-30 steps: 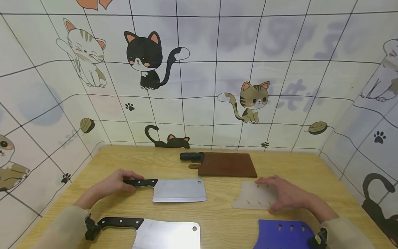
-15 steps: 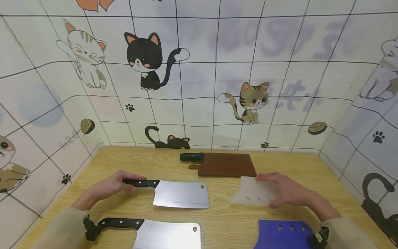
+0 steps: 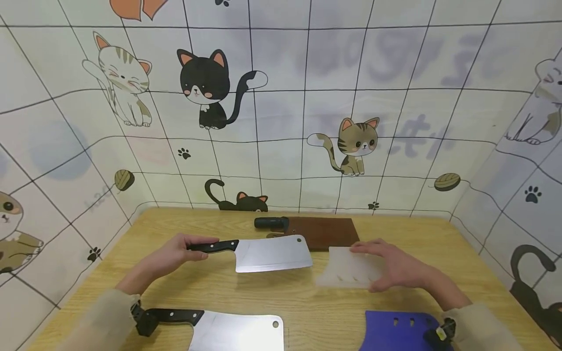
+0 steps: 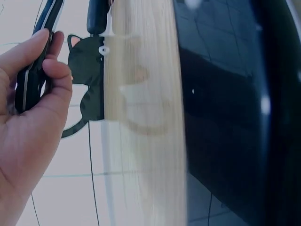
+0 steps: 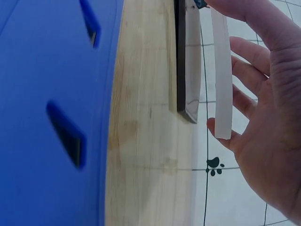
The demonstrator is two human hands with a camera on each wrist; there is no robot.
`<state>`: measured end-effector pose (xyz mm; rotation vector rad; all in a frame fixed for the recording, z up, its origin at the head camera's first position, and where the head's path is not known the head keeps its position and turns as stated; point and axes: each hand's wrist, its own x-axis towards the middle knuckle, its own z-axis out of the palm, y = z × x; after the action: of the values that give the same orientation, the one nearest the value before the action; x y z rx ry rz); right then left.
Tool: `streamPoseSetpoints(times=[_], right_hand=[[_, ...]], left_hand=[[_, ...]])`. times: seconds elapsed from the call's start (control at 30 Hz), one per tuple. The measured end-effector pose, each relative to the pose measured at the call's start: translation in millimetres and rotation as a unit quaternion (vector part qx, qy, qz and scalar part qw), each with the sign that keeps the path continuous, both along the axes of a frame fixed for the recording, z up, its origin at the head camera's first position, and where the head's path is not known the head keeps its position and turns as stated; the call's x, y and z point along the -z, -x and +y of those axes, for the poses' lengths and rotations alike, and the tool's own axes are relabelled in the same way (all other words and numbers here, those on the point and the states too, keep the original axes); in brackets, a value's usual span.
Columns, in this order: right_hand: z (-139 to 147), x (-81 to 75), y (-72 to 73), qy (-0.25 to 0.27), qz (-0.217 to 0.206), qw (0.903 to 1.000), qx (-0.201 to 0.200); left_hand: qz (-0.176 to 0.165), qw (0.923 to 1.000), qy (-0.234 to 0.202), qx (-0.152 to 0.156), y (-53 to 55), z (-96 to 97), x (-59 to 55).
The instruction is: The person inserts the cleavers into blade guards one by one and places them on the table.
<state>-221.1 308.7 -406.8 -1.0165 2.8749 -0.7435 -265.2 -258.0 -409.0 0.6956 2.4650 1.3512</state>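
In the head view my left hand (image 3: pixel 175 253) grips the black riveted handle of a cleaver (image 3: pixel 274 256). The blade points right, raised off the table, and its tip corner overlaps the brown sheath behind. The left wrist view shows thumb and fingers pinching the handle (image 4: pixel 34 80). Over on the right, my right hand (image 3: pixel 397 265) holds a translucent white blade guard (image 3: pixel 342 268) between thumb and fingers. Seen edge-on in the right wrist view, the guard (image 5: pixel 223 84) stands clear of the wooden table. Cleaver and guard are a short gap apart.
Nearer me lie a larger cleaver (image 3: pixel 239 331) on the left and a blue blade guard (image 3: pixel 391 331) with cutouts on the right. A brown sheath (image 3: pixel 327 233) with a black-handled knife (image 3: pixel 270 223) lies at the back. Cat-print cloth (image 3: pixel 281 112) walls the table (image 3: pixel 175 222).
My left hand has lifted the cleaver up and to the right, toward the brown sheath. The right hand has raised the white guard and shifted it slightly left.
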Motion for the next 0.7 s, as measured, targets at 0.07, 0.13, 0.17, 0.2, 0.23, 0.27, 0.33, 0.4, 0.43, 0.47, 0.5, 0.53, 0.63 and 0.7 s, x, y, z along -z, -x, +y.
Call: streamPoseSetpoints(times=[0.07,0.13,0.17,0.2,0.23,0.27,0.33,0.4,0.43,0.47,0.5,0.53,0.63,0.7], right_hand=[[-2.7,1.3,0.5,0.007,0.005,1.0,-0.003],[-5.5,1.8,1.3,0.017,0.014,0.9997,-0.01],[-6.8,1.9,2.0,0.02,0.019,0.9995,-0.013],[-8.2,1.7,2.7,0.025,0.023,0.9993,-0.015],[-9.3,1.1,3.5,0.029,0.027,0.9991,-0.019],[-10.3,0.5,4.2,0.032,0.03,0.9988,-0.022],[-12.4,-0.3,5.8,0.033,0.032,0.9987,-0.024],[-14.0,-1.1,6.8,0.035,0.027,0.9987,-0.025],[-14.5,-1.1,7.4,0.034,0.025,0.9988,-0.025],[-14.7,-1.0,7.8,0.035,0.023,0.9988,-0.025],[-14.9,-0.6,8.3,0.036,0.021,0.9988,-0.025],[-15.2,-0.2,8.4,0.037,0.018,0.9989,-0.024],[-15.0,1.8,8.8,0.041,0.015,0.9987,-0.024],[-14.5,3.6,9.1,0.044,0.017,0.9986,-0.025]], left_hand=[[0.001,0.9999,-0.006,-0.013,0.7,5.4,0.1],[-0.006,0.9995,-0.011,-0.029,1.5,11.0,-0.7],[-0.006,0.9993,-0.013,-0.033,2.4,12.9,-1.1],[-0.007,0.9992,-0.015,-0.037,3.1,14.4,-1.8],[-0.009,0.999,-0.016,-0.042,4.0,15.7,-2.2],[-0.01,0.9988,-0.019,-0.044,4.7,16.6,-3.1],[-0.011,0.9986,-0.026,-0.045,6.0,17.6,-3.7],[-0.012,0.9984,-0.03,-0.046,6.6,18.1,-3.8],[-0.012,0.9983,-0.032,-0.047,6.8,18.5,-3.7],[-0.012,0.9982,-0.034,-0.047,6.9,19.0,-3.3],[-0.013,0.9981,-0.037,-0.047,6.9,19.5,-2.9],[-0.012,0.9982,-0.037,-0.047,6.8,19.9,-2.3],[-0.012,0.9982,-0.037,-0.046,6.7,20.8,-0.1],[-0.012,0.9983,-0.037,-0.044,7.1,21.4,1.2]])
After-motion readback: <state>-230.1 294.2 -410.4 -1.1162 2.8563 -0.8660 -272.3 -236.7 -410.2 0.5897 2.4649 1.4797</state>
